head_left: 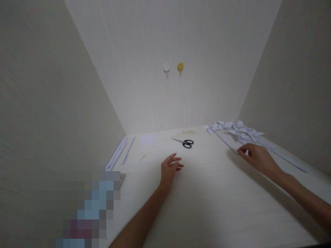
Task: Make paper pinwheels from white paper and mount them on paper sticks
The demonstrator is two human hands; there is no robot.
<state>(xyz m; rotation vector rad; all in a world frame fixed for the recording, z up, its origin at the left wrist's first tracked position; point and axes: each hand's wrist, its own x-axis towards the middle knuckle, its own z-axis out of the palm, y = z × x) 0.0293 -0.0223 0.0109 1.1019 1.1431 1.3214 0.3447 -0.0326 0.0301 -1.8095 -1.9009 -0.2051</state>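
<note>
My left hand [169, 169] hovers over the middle of the pale table [207, 193], fingers loosely spread and holding nothing. Black-handled scissors [184, 142] lie just beyond it. My right hand [256, 157] rests at the right, fingertips pinching the near end of a long white paper stick [227, 142]. That stick belongs to a pile of white paper pinwheels [238, 132] lying at the back right of the table.
Several white paper strips [119, 154] lie along the left edge, with a small white paper square [148, 139] near the back. Two wall hooks, one white [166, 69] and one yellow [180, 68], hang on the back wall. Walls close in on three sides.
</note>
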